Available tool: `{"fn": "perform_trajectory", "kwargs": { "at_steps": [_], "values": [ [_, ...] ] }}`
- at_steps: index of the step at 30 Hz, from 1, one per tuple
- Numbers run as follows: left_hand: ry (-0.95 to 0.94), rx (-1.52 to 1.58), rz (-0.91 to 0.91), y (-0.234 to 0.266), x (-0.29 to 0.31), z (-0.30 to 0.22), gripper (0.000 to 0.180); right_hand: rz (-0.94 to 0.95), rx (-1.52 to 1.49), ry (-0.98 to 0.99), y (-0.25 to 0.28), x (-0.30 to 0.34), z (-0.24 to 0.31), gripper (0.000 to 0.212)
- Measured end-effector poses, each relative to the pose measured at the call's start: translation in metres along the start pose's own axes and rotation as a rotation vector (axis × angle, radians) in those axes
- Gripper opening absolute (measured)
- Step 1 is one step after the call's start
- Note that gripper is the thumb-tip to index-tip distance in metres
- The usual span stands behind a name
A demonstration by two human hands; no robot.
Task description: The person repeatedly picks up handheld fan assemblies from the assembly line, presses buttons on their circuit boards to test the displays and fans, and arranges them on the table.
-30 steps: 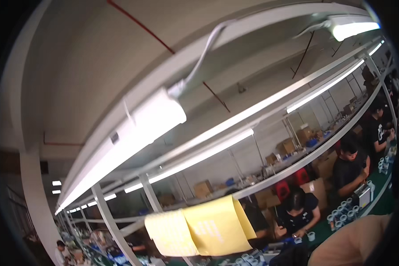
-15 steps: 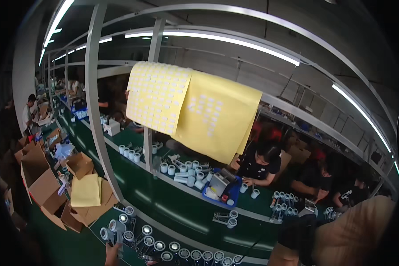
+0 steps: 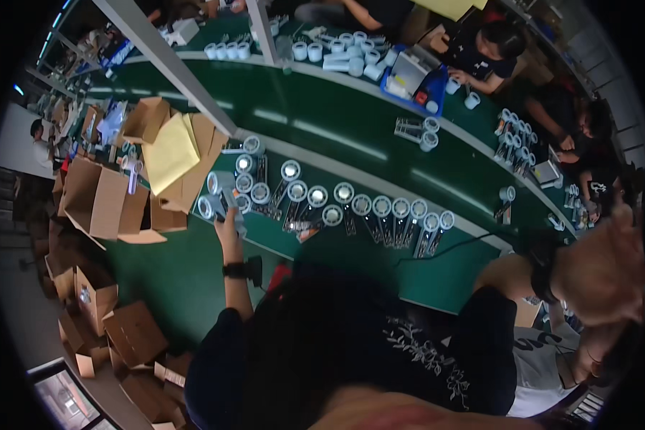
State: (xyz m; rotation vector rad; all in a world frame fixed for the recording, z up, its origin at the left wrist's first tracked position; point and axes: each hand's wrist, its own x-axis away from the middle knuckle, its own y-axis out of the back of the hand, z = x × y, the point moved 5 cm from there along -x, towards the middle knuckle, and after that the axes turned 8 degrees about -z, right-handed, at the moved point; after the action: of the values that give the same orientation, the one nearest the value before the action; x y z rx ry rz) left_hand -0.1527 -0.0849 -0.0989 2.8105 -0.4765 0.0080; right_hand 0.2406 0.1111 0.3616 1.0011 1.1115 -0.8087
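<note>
On the left, my left hand (image 3: 227, 223) has its fingers closed around light-blue, round-headed handheld devices (image 3: 222, 183) that look like small fans. Two heads show above the grip; how many handles it holds is hidden. More such devices (image 3: 317, 196) lie in a curved row along the green bench, with ringed heads, silver centres and open handles showing inner parts. My right hand (image 3: 596, 269) is raised close at the right, a dark band at its wrist. Its fingers run into the dark rim and are hidden.
Cardboard boxes (image 3: 107, 197) and a yellow sheet (image 3: 170, 154) crowd the left. Beyond a pale rail runs a green conveyor (image 3: 322, 115), where a co-worker (image 3: 484, 57) sits by a blue tray (image 3: 437, 107). A black cable (image 3: 444, 247) crosses the bench at right.
The view has tipped downward, so the hanging yellow sheets have mostly left the top and my arms and the near bench show more. My left hand keeps its hold; my right stays raised.
</note>
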Motion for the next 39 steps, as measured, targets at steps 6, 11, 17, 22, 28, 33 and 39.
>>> {"fn": "perform_trajectory", "kwargs": {
  "at_steps": [6,11,17,22,28,33,39],
  "values": [
    [0.202,0.159,-0.210,0.054,-0.064,0.079,0.043,0.103,-0.053,-1.399,-0.096,0.308,-0.146,0.033],
    [-0.013,-0.230,-0.234,0.078,-0.142,0.125,0.061,0.313,-0.389,-2.052,-0.135,0.453,-0.092,0.040],
    [-0.112,-0.199,0.130,0.061,-0.195,0.166,0.076,0.473,-0.303,-2.052,-0.132,0.443,-0.085,0.044],
    [-0.105,-0.505,0.376,0.015,-0.209,0.161,0.075,0.261,-0.376,-2.167,-0.128,0.448,-0.088,0.044],
    [-0.260,-0.843,0.177,0.027,-0.205,0.152,0.065,0.156,-0.340,-2.259,-0.135,0.447,-0.082,0.039],
    [-0.567,-0.756,-0.079,-0.028,-0.126,0.047,0.047,0.456,0.080,-1.908,-0.131,0.449,-0.067,0.035],
    [-0.523,-0.283,0.699,-0.157,0.034,-0.043,0.019,0.487,0.031,-1.754,-0.154,0.458,-0.054,0.031]
  ]
}}
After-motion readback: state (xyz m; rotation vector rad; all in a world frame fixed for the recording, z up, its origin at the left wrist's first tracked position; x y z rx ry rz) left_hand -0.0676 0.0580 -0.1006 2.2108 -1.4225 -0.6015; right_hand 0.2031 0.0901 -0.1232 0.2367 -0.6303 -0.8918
